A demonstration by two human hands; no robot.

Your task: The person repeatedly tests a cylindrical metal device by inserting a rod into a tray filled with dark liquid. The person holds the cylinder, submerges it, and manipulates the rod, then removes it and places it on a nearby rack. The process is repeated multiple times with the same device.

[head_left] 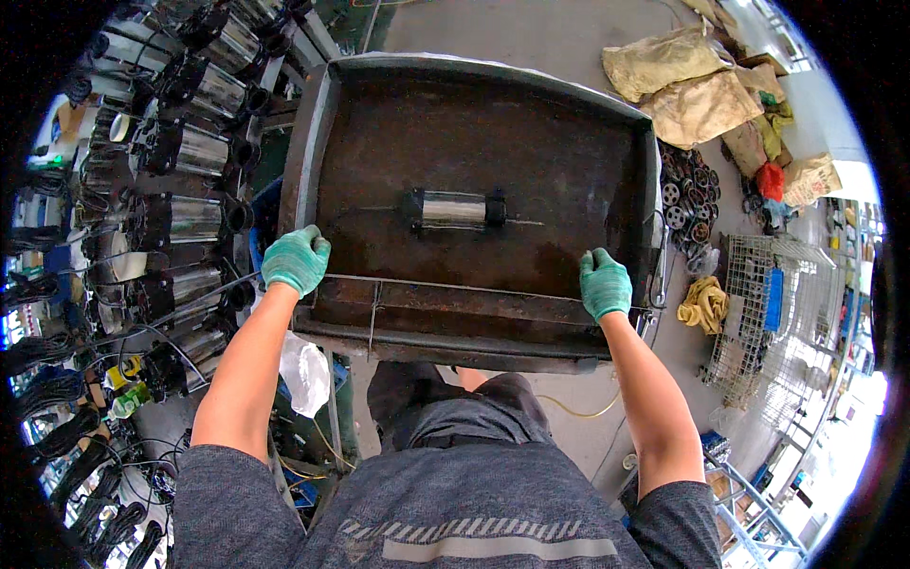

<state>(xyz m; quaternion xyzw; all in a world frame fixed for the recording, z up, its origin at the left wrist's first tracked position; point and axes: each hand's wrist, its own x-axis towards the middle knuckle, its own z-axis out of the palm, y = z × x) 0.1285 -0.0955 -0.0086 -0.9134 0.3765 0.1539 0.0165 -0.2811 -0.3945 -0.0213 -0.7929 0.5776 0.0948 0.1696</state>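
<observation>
A large dark metal tray with raised walls stands in front of me, its bottom brown and stained. On it lies a motor-like cylinder with a shiny steel body, black end pieces and a thin shaft at the right; a dark thin line runs from its left end. A thin metal rod spans the tray's near part. My left hand, in a green glove, is closed at the rod's left end by the tray wall. My right hand, gloved alike, is closed at its right end. The fingers partly hide their grip.
Similar steel cylinders fill a rack at the left, with black cable bundles below. Sacks, a pile of dark pulley-like wheels and a wire cage are on the right. A white plastic bag hangs near my left forearm.
</observation>
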